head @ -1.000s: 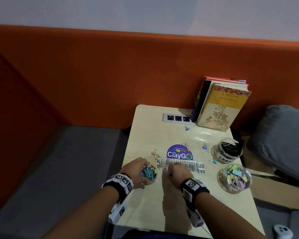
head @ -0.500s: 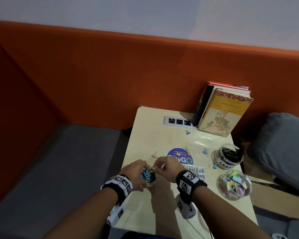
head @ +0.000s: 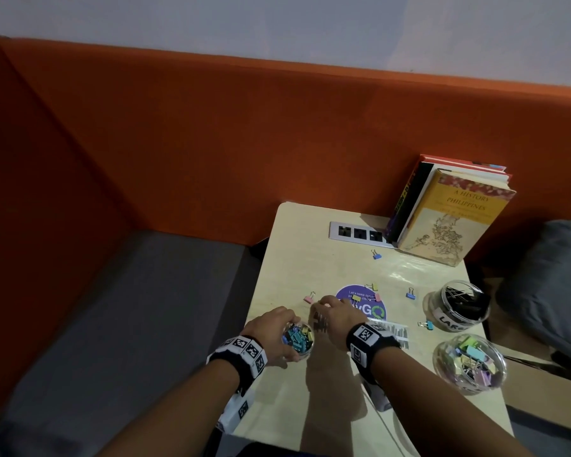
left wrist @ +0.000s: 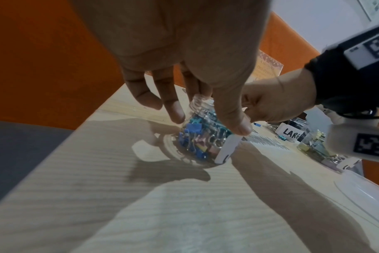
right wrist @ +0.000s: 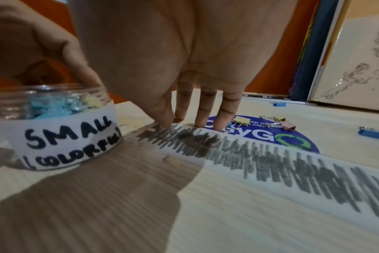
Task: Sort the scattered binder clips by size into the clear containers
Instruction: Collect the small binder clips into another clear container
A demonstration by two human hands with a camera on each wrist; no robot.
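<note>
At the near left of the counter (head: 277, 407): we hold the small jar (head: 298, 338) with our left hand (head: 272, 329), fingers and thumb curled round its open rim; its label reads SMALL (COLORFUL) in the right wrist view.
Right hand (head: 335, 319): just right of the jar, fingers pointing down with tips on the counter at the near edge of the round blue sticker (head: 373, 308); thumb and forefinger come together at the counter, but we cannot tell whether they pinch a clip.
Step in hand, as we judge it: picking up a loose small clip for the small jar.
Doing it well: we keep the jar steady and upright, take one clip by its body rather than its wire handles, and drop it straight through the mouth, since the jar looks nearly full.
Nearest clips: the pink clip (head: 309, 298) lies just far-left of our right fingertips; the yellow clip (right wrist: 241, 120) and a second pink clip (right wrist: 288, 126) lie on the sticker just beyond them.
Farther clips: a blue clip (head: 410, 294) lies right of the sticker, another blue clip (head: 376, 255) far off near the books (head: 449, 219), and a teal clip (head: 426, 324) by the LARGE jar (head: 460, 308).
Other container: the wide bowl (head: 468, 364) of pastel clips sits near right, well apart from both hands.
</note>
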